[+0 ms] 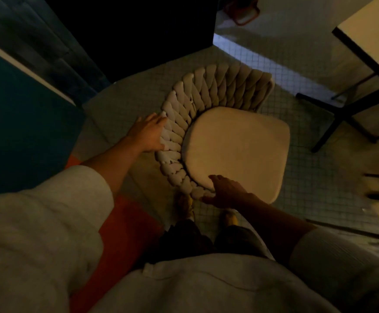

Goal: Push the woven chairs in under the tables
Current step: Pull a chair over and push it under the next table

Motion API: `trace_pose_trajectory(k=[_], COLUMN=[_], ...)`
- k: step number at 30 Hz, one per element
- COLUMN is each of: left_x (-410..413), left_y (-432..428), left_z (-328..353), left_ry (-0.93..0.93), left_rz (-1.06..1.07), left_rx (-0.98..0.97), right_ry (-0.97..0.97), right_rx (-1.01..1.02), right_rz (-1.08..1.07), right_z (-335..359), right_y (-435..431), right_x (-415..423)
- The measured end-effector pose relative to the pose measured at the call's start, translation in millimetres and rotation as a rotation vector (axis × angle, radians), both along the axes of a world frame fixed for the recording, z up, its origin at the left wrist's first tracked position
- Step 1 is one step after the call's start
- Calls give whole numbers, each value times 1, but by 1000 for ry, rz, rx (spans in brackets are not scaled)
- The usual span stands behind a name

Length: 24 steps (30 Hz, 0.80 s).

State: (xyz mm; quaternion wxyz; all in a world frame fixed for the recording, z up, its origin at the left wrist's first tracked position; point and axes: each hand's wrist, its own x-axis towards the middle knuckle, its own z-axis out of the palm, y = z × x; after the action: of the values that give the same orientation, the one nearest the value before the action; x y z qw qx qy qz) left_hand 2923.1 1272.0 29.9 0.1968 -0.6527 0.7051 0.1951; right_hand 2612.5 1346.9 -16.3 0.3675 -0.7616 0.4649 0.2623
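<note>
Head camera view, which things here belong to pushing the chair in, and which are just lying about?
Job: woven chair, table, left hand and right hand on the chair.
Lying about: orange-framed object on the far floor, orange floor patch.

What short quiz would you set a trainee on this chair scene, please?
1. True or false: the woven chair is already tucked under the table.
2. Pick one: the left hand touches A) a table leg, B) the outside of the chair's woven back, C) the floor.
3. Fill in: the right hand rests at the near end of the woven back, by the edge of the seat's pale ____.

Key
1. False: the chair stands clear of the table.
2. B.
3. cushion.
</note>
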Motion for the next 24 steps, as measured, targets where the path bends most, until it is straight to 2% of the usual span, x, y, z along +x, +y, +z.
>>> trace_pose_trajectory(k=[7,11,15,20,24], left_x=[24,25,32,28,21], left_y=[-32,-46,-54,-60,-60], left_z=[-34,-51,-73,-94,-104], left_ry=[146,281,422,495,471], left_rz=[102,303,558,782,827], left_rx=[-18,-28,1,159,173], right_ry=[-33,-37,0,111,151], right_rx=[56,98,69,62,58], right_rz=[-86,-114,-53,-30,-89], right_z=[-18,-28,-35,-42,-63], right_y=[9,11,18,25,32], right_x=[46,69,88,104,104])
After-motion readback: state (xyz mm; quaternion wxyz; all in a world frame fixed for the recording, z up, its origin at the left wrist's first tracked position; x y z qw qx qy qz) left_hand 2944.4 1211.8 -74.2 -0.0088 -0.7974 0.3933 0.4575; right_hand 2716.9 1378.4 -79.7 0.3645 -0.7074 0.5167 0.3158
